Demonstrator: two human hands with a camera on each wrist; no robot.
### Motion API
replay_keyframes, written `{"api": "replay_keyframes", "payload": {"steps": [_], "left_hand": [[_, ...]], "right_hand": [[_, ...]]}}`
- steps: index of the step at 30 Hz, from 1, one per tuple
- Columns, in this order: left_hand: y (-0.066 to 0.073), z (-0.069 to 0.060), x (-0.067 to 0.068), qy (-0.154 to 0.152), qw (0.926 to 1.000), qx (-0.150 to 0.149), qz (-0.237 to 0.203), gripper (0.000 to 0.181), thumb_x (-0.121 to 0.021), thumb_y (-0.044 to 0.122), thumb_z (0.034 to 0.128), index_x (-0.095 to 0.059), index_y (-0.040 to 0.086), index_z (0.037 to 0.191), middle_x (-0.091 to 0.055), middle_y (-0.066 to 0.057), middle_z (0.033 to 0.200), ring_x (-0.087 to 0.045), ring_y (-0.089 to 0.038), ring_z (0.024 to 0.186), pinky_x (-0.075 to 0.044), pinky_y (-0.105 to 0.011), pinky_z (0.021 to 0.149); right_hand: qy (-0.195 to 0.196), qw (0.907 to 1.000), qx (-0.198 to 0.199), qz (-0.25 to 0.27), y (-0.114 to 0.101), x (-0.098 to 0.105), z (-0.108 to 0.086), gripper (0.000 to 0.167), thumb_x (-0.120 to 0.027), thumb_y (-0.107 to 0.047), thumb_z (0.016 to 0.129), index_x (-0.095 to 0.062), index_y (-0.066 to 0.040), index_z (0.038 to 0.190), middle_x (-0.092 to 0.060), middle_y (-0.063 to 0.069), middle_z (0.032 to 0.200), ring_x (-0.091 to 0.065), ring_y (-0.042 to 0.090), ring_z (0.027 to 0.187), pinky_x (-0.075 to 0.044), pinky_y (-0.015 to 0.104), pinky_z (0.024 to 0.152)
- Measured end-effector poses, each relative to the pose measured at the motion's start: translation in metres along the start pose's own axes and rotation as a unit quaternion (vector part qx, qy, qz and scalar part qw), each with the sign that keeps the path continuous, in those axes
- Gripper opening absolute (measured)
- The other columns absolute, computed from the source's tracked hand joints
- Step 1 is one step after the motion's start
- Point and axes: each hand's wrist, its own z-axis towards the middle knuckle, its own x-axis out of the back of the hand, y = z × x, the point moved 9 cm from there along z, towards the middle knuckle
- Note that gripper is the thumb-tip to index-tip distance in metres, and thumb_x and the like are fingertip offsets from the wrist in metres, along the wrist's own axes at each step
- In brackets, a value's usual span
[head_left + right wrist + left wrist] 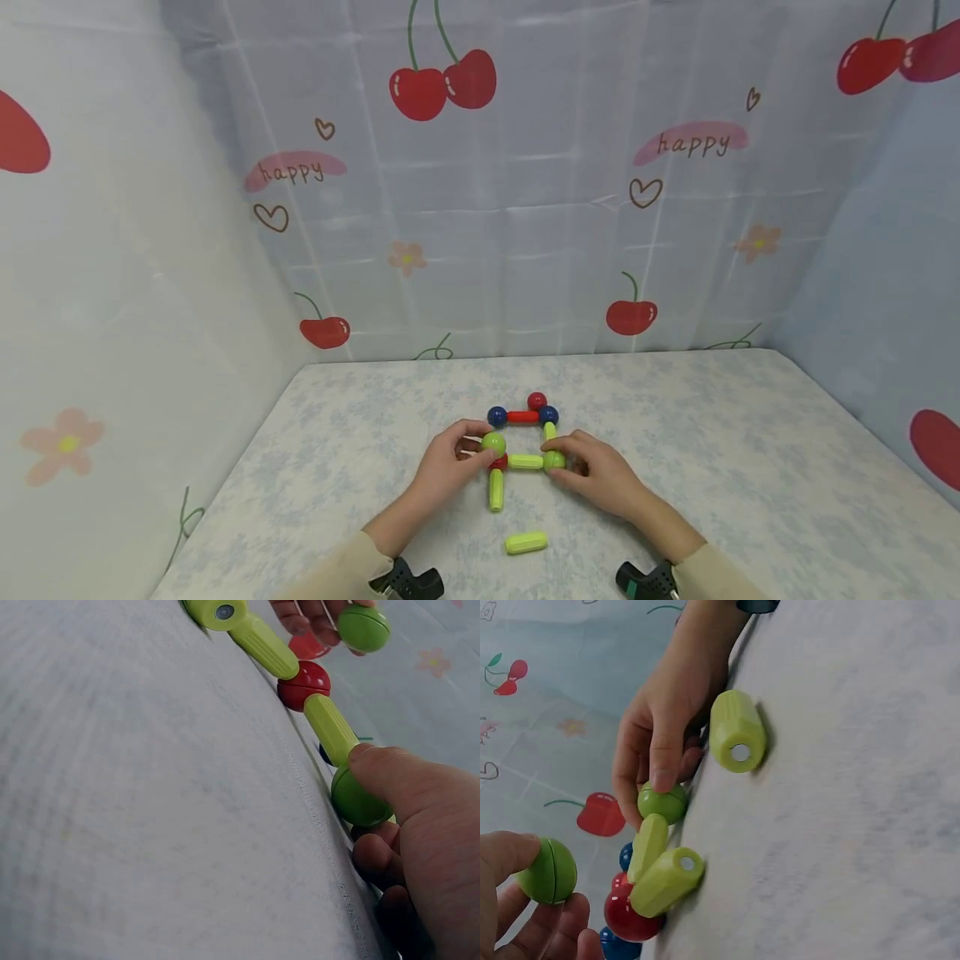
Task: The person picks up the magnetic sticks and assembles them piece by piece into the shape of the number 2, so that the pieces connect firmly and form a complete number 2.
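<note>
My left hand (448, 463) pinches a green ball (549, 871) between thumb and fingers, held off the table beside a red ball (634, 913). My right hand (600, 477) grips another green ball (360, 799), which is part of a chain of magnetic balls and rods lying on the table. A yellow-green rod (525, 462) runs between that green ball and the red ball. From the red ball a second yellow-green rod (496, 492) points toward me, its magnet end bare in the left wrist view.
Behind the hands, a red rod (522, 417) lies between two blue balls, one on the left (497, 417), one on the right (548, 415). Another red ball (537, 402) sits behind the right one. A loose yellow-green rod (527, 542) lies nearer me. A cherry-print curtain (510, 183) stands behind.
</note>
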Motion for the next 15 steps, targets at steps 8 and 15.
{"api": "replay_keyframes", "payload": {"steps": [8, 15], "left_hand": [[-0.017, -0.028, -0.008, -0.046, 0.9984, 0.032, 0.002, 0.032, -0.078, 0.03, 0.0877, -0.067, 0.018, 0.116, -0.066, -0.001, 0.114, -0.062, -0.015, 0.094, -0.053, -0.024, 0.074], [-0.017, -0.047, -0.012, -0.074, 0.9969, 0.013, 0.021, 0.027, -0.078, 0.03, 0.0876, -0.068, 0.022, 0.111, -0.062, 0.0, 0.108, -0.061, -0.011, 0.089, -0.051, -0.021, 0.073]], "right_hand": [[-0.002, 1.0, -0.004, 0.002, 0.001, -0.002, 0.0, 0.03, -0.073, -0.032, 0.091, -0.068, -0.028, 0.121, -0.057, -0.011, 0.093, -0.046, 0.0, 0.066, -0.042, 0.021, 0.06], [-0.001, 1.0, -0.001, 0.003, 0.001, -0.001, 0.001, 0.031, -0.074, -0.032, 0.091, -0.068, -0.026, 0.121, -0.056, -0.011, 0.093, -0.045, 0.0, 0.066, -0.041, 0.021, 0.06]]}}
